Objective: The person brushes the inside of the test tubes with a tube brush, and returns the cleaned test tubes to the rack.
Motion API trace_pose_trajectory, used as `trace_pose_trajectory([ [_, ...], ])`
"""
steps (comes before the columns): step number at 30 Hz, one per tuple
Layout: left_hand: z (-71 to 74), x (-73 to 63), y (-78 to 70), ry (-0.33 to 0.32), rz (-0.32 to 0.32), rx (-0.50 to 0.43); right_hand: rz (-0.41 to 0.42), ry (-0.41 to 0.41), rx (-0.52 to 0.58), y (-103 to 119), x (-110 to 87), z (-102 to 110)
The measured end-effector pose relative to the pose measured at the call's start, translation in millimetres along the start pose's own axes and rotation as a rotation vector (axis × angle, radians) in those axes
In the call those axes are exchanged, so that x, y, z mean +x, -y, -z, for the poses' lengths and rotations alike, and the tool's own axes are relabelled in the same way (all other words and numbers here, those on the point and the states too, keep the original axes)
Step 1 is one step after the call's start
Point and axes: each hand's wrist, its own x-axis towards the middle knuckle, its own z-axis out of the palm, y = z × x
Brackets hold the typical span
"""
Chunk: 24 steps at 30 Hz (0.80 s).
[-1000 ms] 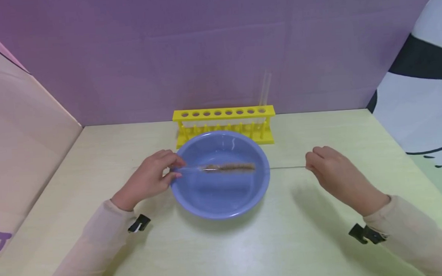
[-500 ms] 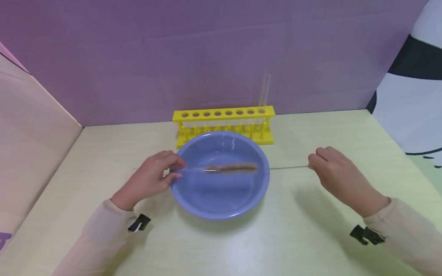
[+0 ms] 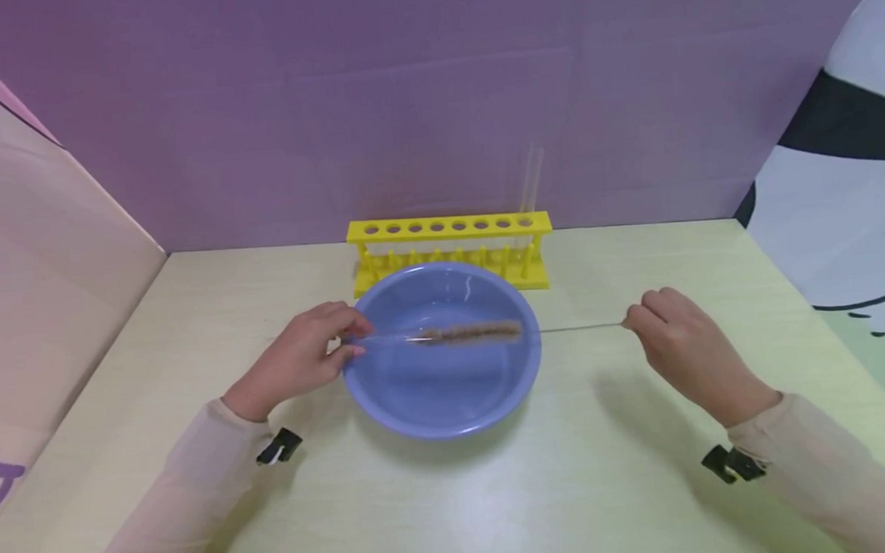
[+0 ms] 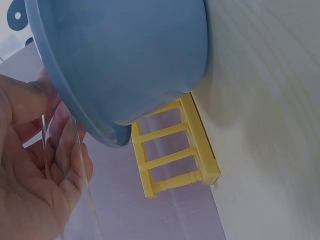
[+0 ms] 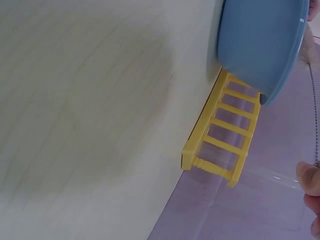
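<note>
Over the blue basin (image 3: 443, 431), my left hand (image 3: 311, 350) pinches a clear test tube (image 3: 386, 339) that lies level across the left rim. A test tube brush (image 3: 483, 332) with brown bristles reaches into the tube's right end, much of its bristle length showing outside the glass. My right hand (image 3: 683, 352) grips the end of the brush's thin wire handle, right of the basin. In the right wrist view that handle (image 5: 315, 115) shows as twisted wire running to the fingertips (image 5: 309, 177). In the left wrist view the tube (image 4: 82, 165) passes along the palm, below the basin's rim.
Behind the basin stands a yellow test tube rack (image 3: 447, 227). Another clear test tube (image 3: 532, 176) stands tilted in its rightmost hole. A purple backdrop (image 3: 433, 101) closes off the far edge of the pale wooden table (image 3: 455, 510).
My right hand has moved a little to the right and slightly up, drawing the brush the same way through the tube's mouth. My left hand and the tube stay in place.
</note>
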Motion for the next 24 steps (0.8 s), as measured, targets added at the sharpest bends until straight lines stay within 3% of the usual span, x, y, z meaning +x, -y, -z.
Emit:
trace_pose_trajectory([
  [7,0.4,0.4,-1.7,0.008,0.007,-0.011,0.029,-0.059,0.006,-4.1,-1.1,-2.6],
  [14,-0.1,0.5,-2.1,0.016,0.023,-0.019,0.043,-0.063,0.015,-5.0,-4.0,-1.2],
  [24,0.4,-0.3,-2.0,0.015,0.023,-0.023,0.117,-0.135,-0.044,-8.2,-4.3,1.5],
])
